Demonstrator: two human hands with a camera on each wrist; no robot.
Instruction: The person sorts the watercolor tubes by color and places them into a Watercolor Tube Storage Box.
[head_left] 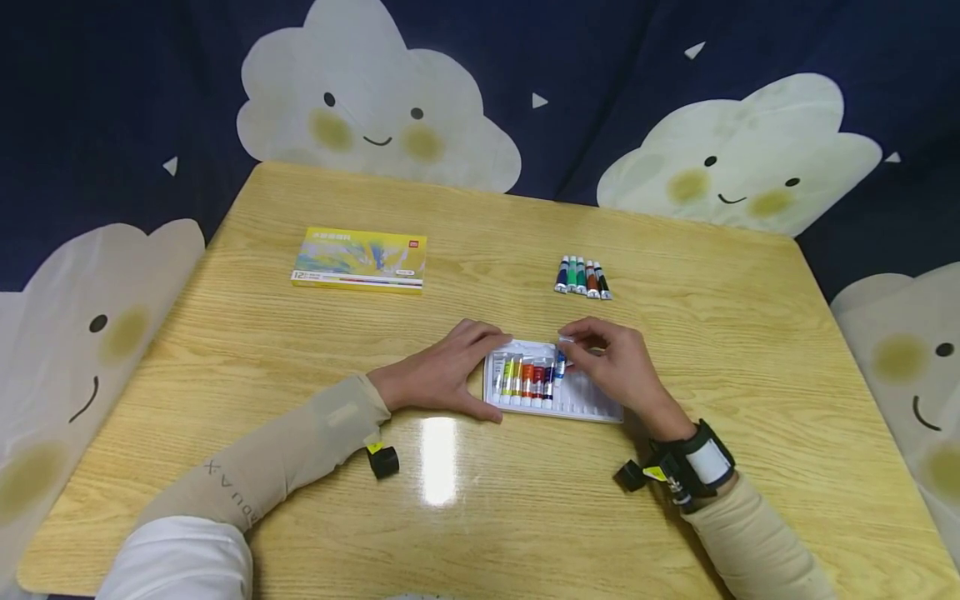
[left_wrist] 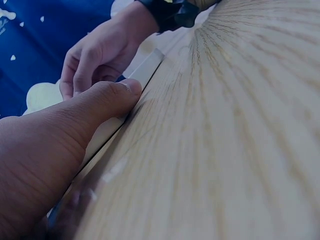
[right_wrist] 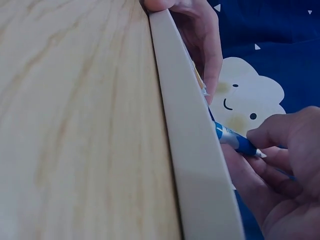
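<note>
A white plastic tray (head_left: 592, 402) lies on the table in front of me, with a row of paint tubes (head_left: 528, 382) in its left half: white, yellow, orange, red and dark ones. My left hand (head_left: 442, 371) holds the tray's left end, fingers at the back corner and thumb at the front edge. In my right hand (head_left: 622, 367), thumb and fingertips pinch a blue paint tube (right_wrist: 235, 140) by its end. The tube stands tilted in the right wrist view, its other end at the tray, just right of the row.
Several more paint tubes (head_left: 582, 277), blue, green, brown and black, lie side by side behind the tray. A yellow paint box (head_left: 358, 261) lies at the back left of the wooden table (head_left: 480, 517). A cloud-patterned curtain (head_left: 570, 50) hangs behind the table.
</note>
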